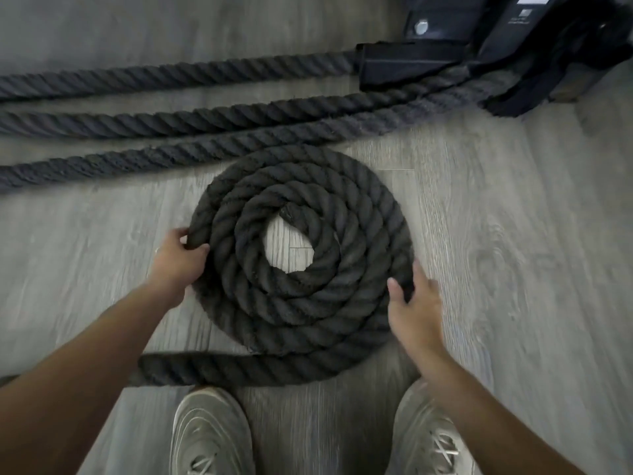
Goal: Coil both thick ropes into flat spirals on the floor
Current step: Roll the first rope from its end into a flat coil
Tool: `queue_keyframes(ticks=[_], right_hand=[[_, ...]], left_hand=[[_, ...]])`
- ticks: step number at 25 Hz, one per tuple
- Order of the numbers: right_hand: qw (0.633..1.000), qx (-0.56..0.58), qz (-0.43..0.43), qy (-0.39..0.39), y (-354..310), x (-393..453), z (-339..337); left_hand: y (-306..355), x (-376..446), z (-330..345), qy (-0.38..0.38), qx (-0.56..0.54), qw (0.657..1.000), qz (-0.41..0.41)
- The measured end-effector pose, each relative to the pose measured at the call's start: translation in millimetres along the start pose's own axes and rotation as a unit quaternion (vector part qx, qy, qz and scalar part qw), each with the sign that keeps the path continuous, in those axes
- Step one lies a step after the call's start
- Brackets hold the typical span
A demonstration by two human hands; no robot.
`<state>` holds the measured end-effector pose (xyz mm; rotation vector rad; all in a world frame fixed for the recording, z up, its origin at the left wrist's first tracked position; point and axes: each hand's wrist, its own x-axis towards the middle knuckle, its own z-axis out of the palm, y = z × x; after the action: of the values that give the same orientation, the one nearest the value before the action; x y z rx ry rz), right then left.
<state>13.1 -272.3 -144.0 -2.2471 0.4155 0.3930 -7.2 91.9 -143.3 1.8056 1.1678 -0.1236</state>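
**Hands working a flat rope spiral**

A thick, dark, twisted-fibre rope coil point(301, 265) is lying as a flat spiral on the grey wood-grain plank floor point(513, 234). The left hand point(178, 265) is gripping its outer turn; the right hand point(416, 303) is pressing relaxed fingers against the opposite edge. Straight rope lengths point(191, 118) are running towards a black machine base point(496, 46), whose white label is too blurred to read. Pale mesh trainers point(212, 437) are standing just beside the loose tail.
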Motion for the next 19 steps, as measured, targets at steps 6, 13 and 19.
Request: queue_keyframes(ticks=[6, 13, 19], right_hand=[[0.998, 0.043, -0.015, 0.03, -44.8, 98.6, -14.4], [0.995, 0.054, 0.037, 0.073, 0.9, -6.0, 8.3], [0.997, 0.04, 0.061, 0.017, 5.9, -50.4, 8.6]], left_hand=[[-76.9, -100.7, 19.2, -0.012, -0.109, 0.99, -0.09], [-18.4, -17.2, -2.2, 0.017, -0.042, 0.998, -0.044], [0.7, 20.1, 0.5, 0.021, 0.098, 0.992, 0.079]])
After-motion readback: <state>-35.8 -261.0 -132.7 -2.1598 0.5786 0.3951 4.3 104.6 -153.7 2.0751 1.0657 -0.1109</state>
